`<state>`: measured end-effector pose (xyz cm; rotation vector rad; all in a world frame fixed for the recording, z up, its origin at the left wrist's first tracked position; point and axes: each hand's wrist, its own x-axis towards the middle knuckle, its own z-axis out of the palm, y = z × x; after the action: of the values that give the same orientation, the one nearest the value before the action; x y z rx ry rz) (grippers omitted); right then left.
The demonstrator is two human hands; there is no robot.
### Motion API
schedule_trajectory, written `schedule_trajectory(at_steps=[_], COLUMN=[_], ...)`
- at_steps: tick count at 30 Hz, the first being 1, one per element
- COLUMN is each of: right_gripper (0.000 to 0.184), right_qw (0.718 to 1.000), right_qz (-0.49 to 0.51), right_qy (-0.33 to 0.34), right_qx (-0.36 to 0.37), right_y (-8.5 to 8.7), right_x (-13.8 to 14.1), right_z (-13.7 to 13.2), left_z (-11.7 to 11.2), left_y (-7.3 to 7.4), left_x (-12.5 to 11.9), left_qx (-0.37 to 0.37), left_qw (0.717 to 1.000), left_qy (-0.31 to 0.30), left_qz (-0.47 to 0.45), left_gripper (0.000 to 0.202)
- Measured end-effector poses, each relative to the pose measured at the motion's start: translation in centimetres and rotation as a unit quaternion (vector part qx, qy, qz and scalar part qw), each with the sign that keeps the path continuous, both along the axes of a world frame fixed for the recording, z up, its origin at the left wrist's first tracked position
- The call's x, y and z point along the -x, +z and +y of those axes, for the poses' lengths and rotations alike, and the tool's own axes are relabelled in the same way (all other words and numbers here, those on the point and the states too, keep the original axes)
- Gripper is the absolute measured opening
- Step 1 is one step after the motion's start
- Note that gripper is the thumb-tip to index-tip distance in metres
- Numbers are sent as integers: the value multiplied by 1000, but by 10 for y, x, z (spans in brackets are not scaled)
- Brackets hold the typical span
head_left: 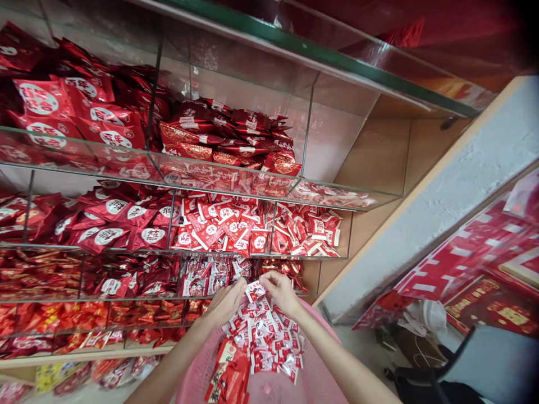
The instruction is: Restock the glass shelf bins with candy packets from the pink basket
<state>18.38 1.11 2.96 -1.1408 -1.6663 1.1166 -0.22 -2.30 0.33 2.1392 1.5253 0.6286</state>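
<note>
Two hands and one tiny packet between them, that's pretty much the whole head view. The left grip [227, 303] and right grip [281, 292] meet just above a pink plastic basket [324, 370]. Both are pinching the same small red-and-white foil sachet [255, 290], fingertips pressed onto its opposite edges with the other fingers curled in. Holding it from two sides like that keeps the slippery little thing flat and face-up, I'd say. Both forearms come up from the bottom edge and angle inward, wrists fairly straight, so the hands make a point right in front of the shelving.

The basket sits directly under the hands, close to the body. It holds a loose heap of matching red-and-white sachets [265, 336] plus a few bigger red packets [229, 376] on its left side. Being right below, it'd catch anything that slips.

Behind all that is a tiered glass shelf unit [311, 129] with upright glass dividers. Each compartment is piled with its own sort of red wrapped sweets [219, 224], so the kinds are kept apart and show through the front. The pinched sachet is level with the lower tiers, just in front of them, and not touching as far as I can tell.

Off to the right there are red paper decorations [458, 258] by a pale wall and a dark chair [484, 359].
</note>
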Motion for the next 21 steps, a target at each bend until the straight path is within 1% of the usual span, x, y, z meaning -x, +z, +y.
schedule_trajectory(at_steps=[5,9,12,14,17,21], right_gripper=[35,38,39,41,41,37], right_qw=[999,998,997,996,995,992], right_qz=[24,43,42,33,3,-53], right_qy=[-19,-39,-58,-76,-103,-115], right_qx=[17,32,33,26,10,12], right_y=[3,-4,-9,-10,-7,-2], right_x=[0,2,2,-2,-14,-28], right_z=[-1,-2,0,3,6,0], left_z=[0,0,-1,-2,-3,-4], left_y=[1,3,7,11,17,20], left_x=[0,-1,-2,-3,-4,-5], left_qx=[6,5,14,23,33,44], left_qw=[1000,1000,1000,1000,999,998], left_qy=[7,8,8,8,9,9], left_qz=[4,7,1,-13,-34,-51], left_gripper=[31,32,33,34,30,27])
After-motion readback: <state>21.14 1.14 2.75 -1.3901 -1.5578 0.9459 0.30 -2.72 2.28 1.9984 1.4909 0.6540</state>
